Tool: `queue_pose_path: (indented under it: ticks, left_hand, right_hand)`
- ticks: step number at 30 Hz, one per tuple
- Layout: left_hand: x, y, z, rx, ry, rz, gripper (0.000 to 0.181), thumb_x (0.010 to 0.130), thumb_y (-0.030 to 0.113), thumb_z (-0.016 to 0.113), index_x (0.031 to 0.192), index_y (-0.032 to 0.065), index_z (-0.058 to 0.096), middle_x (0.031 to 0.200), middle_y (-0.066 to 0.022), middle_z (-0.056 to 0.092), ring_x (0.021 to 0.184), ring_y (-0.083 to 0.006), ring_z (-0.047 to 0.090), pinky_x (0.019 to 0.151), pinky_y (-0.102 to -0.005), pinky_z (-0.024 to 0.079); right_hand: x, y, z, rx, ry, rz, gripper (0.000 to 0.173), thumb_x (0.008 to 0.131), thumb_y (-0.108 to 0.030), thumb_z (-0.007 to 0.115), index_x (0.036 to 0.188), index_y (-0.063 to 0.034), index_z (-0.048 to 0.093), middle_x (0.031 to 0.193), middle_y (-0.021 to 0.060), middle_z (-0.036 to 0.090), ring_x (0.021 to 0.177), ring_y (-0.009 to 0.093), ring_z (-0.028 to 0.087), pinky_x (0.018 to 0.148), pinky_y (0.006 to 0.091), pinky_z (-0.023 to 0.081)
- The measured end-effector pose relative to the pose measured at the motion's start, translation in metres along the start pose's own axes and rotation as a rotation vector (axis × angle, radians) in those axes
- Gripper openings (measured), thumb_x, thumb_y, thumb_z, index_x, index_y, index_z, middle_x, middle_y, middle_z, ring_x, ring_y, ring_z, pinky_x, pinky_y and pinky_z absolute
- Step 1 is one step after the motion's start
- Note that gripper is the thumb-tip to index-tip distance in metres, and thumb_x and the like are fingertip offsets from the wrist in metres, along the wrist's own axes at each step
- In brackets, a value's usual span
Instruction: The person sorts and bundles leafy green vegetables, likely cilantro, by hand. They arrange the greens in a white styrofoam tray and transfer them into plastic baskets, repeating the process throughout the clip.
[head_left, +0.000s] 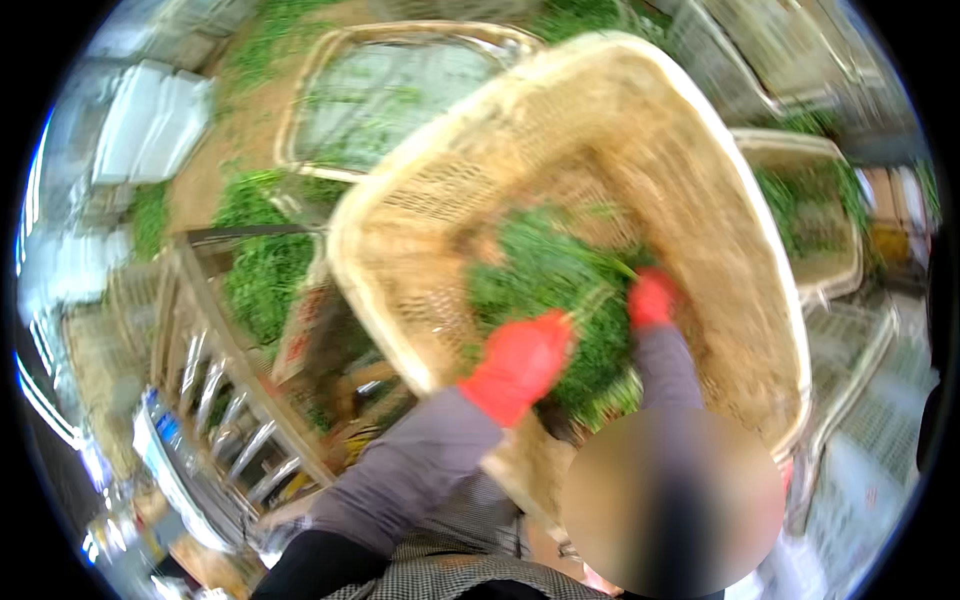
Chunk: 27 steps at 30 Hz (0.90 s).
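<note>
A large tan plastic basket with perforated walls stands tilted before me. Feathery leafy greens lie in its bottom. My left hand, in a red glove, reaches over the near rim and is closed around pale stems of the greens. My right hand, also red-gloved, is deeper inside by the right wall, at the end of other stems. Blur hides whether its fingers grip them. A blurred oval covers part of the right forearm and the near corner of the basket.
Another basket with a pale lining stands beyond. Piles of greens lie at left near a wooden frame. White foam boxes stand farther left. Right of me are a crate with greens and more plastic crates.
</note>
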<state>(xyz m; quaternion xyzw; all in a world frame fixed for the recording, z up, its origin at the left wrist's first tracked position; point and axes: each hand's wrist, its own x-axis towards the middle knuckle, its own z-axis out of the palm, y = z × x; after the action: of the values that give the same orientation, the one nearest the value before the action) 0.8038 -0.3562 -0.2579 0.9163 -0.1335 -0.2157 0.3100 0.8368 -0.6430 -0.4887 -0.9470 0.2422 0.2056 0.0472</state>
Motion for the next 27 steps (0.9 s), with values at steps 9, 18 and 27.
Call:
queue_pose_path:
  ticks: [9, 18, 27]
  left_hand:
    - [-0.004, 0.081, -0.021, -0.321, 0.511, 0.373, 0.027, 0.092, 0.033, 0.055, 0.091, 0.0078, 0.064, 0.079, -0.0178, 0.060, 0.075, -0.0409, 0.059, 0.066, -0.0509, 0.047]
    - [-0.038, 0.072, -0.048, -0.482, 0.388, 0.488, 0.033, 0.086, 0.025, 0.061, 0.117, 0.0140, 0.067, 0.086, -0.0183, 0.067, 0.080, -0.0405, 0.062, 0.071, -0.0513, 0.048]
    - [-0.031, 0.074, -0.012, -0.243, 0.430, 0.413, 0.034, 0.089, 0.043, 0.057, 0.105, 0.0134, 0.064, 0.101, -0.0159, 0.066, 0.087, -0.0351, 0.064, 0.071, -0.0466, 0.050]
  right_hand:
    - [-0.122, -0.040, -0.189, 0.465, -0.036, -0.436, 0.034, 0.098, -0.017, 0.043, 0.120, -0.0031, 0.065, 0.111, 0.0153, 0.070, 0.095, 0.026, 0.068, 0.086, 0.0379, 0.053]
    - [-0.180, -0.060, -0.282, 0.395, -0.179, -0.540, 0.035, 0.098, -0.019, 0.049, 0.125, -0.0014, 0.062, 0.115, 0.0166, 0.068, 0.097, 0.026, 0.067, 0.088, 0.0386, 0.052]
    - [-0.191, -0.064, -0.313, 0.390, -0.231, -0.575, 0.039, 0.097, -0.022, 0.054, 0.129, 0.0002, 0.058, 0.120, 0.0180, 0.066, 0.099, 0.027, 0.067, 0.090, 0.0393, 0.051]
